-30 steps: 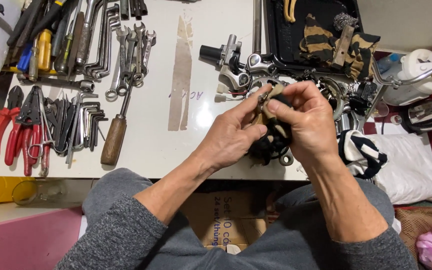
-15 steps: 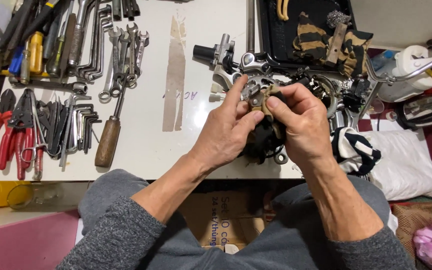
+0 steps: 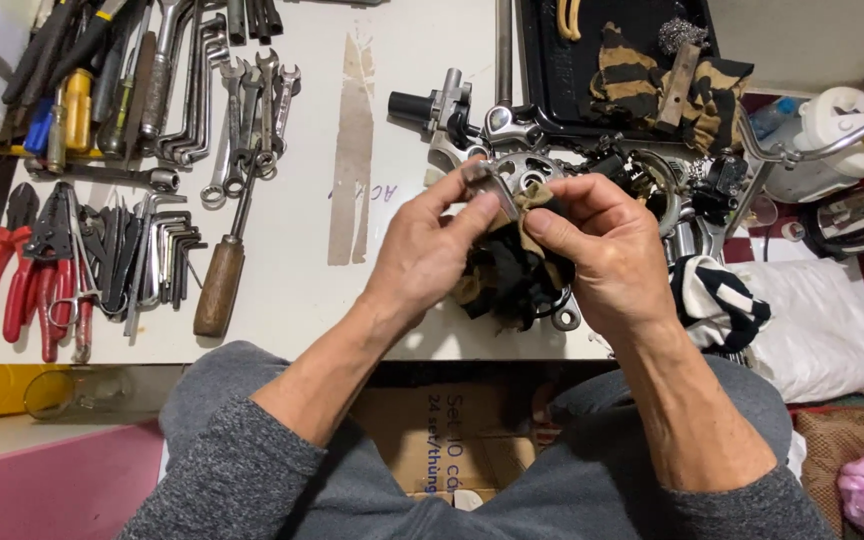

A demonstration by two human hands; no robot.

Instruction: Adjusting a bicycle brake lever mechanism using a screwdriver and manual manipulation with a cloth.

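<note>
Your white counter (image 3: 292, 300) carries everything: wrenches (image 3: 242, 110) toward its far left corner, red-handled pliers (image 3: 12, 270) and hex keys (image 3: 152, 255) along its left edge, a wooden-handled tool (image 3: 217, 285) nearer the front edge, and a heap of metal parts (image 3: 642, 175) toward the right edge beside a black tray (image 3: 562, 80). Over the front edge, right of centre, your left hand (image 3: 422, 260) and right hand (image 3: 602, 255) meet. The dark rag (image 3: 507, 275) bunched between them is soft and limp, so it will sag wherever you leave it unsupported. The small metal part (image 3: 487, 185), pinched closed between your left thumb and forefinger, looks rigid, light and probably slick; grip its flat faces. Your right fingers (image 3: 552, 222) are closed on the rag's tan edge against that part.
</note>
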